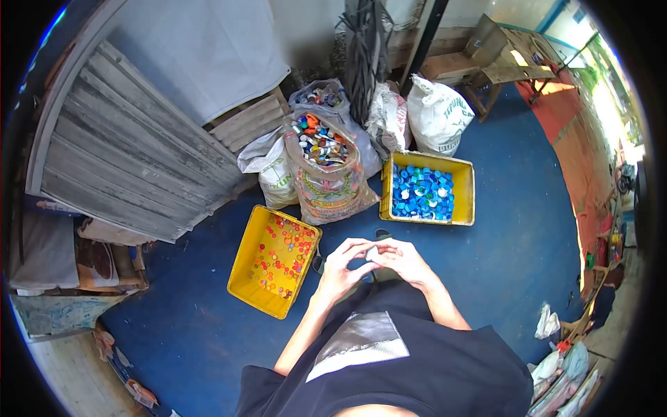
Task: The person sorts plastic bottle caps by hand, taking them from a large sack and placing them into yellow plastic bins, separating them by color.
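Note:
In front of my body, my left hand [340,268] and my right hand [404,261] meet at the fingertips. Pinched between them is a small pale grey piece [372,254], too small for me to tell its kind. Fingers of both hands are curled around it. To the left of my hands stands a yellow crate [240,281] with red and orange bottle caps [286,250] scattered on its bottom. Ahead and to the right, another yellow crate [467,191] holds a pile of blue caps [421,191] with a few white ones.
An open sack [330,191] heaped with mixed-colour caps stands straight ahead. Around it are other sacks, including a full white one [439,118]. Corrugated panels [132,153] lean at the left, and a wooden bench [511,73] is at the back right. The floor [514,257] is blue.

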